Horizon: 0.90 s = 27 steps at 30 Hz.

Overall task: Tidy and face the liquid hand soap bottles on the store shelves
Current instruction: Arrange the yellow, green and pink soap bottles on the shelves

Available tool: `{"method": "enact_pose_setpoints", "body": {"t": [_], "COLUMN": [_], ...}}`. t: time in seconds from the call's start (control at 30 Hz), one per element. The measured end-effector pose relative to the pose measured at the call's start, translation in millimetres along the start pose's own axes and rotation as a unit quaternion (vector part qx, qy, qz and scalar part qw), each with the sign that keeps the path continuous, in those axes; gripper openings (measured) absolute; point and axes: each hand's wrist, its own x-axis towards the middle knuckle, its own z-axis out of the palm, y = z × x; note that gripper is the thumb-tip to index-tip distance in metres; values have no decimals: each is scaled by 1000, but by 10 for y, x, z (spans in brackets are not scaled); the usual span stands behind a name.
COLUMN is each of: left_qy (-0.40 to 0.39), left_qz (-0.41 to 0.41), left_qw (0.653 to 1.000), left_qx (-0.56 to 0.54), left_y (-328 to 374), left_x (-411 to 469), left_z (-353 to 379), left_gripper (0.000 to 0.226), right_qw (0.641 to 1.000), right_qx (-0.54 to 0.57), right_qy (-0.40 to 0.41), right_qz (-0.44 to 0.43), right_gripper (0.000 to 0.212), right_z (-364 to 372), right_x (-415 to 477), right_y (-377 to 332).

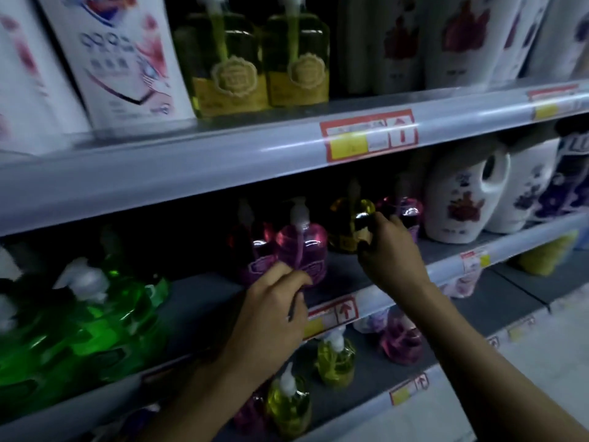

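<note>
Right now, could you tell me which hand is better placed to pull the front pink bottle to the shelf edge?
Left: the left hand grips the pink bottle low down; the right hand holds the amber bottle further right.

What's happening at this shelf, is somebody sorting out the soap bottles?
A person is working on the middle shelf of a store display. Their left hand holds the lower part of a pink pump bottle near the shelf front, while the right hand grips an amber bottle standing further back. Green bottles crowd the left end. Both bottles are upright on the shelf.
</note>
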Motion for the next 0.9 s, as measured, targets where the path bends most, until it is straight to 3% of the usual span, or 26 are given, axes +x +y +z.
{"method": "enact_pose_setpoints", "body": {"t": [0.27,0.53,0.7,0.9], "left_qy": [20,7,-2,2], "left_qz": [-17,-46,-37,-60], "left_qw": [999,992,992,987], "left_qx": [-42,-114,-120,-149], "left_y": [98,126,140,144], "left_x": [453,427,411,353], "left_z": [443,517,496,484], "left_gripper": [18,34,46,41], "right_qw": [995,981,993,982], "right_qx": [43,86,68,108], "right_qy": [68,32,71,156], "right_qz": [59,170,71,-27], "right_gripper": [24,38,35,34], "right_z": [235,461,207,-34], "right_x": [497,832,614,198], "right_y": [-36,68,-46,-34]}}
